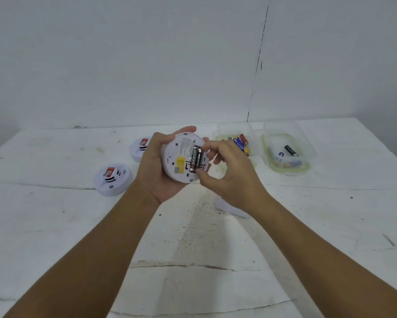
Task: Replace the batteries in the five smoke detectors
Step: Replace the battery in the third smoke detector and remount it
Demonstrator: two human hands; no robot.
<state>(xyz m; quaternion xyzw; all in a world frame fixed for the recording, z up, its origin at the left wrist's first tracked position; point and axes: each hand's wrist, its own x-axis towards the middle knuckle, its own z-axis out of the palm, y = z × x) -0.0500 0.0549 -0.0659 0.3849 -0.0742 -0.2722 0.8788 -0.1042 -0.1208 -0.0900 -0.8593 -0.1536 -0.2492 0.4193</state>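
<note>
My left hand [157, 167] grips a round white smoke detector [181, 157], held above the table with its back side toward me. Its battery bay is open and holds black batteries [196, 159]. My right hand [229, 171] pinches the right-hand battery between thumb and fingertips. Two more white detectors lie face up on the table: one [113, 179] at the left, another [139, 148] partly hidden behind my left hand. A white piece [229, 208], partly hidden under my right wrist, lies on the table.
Two clear plastic containers stand at the back right: one [235, 134] holding several mixed batteries, the other [287, 152], green-rimmed, holding a black battery and a few others. The white table [192, 249] is cracked and stained. A white wall rises behind it.
</note>
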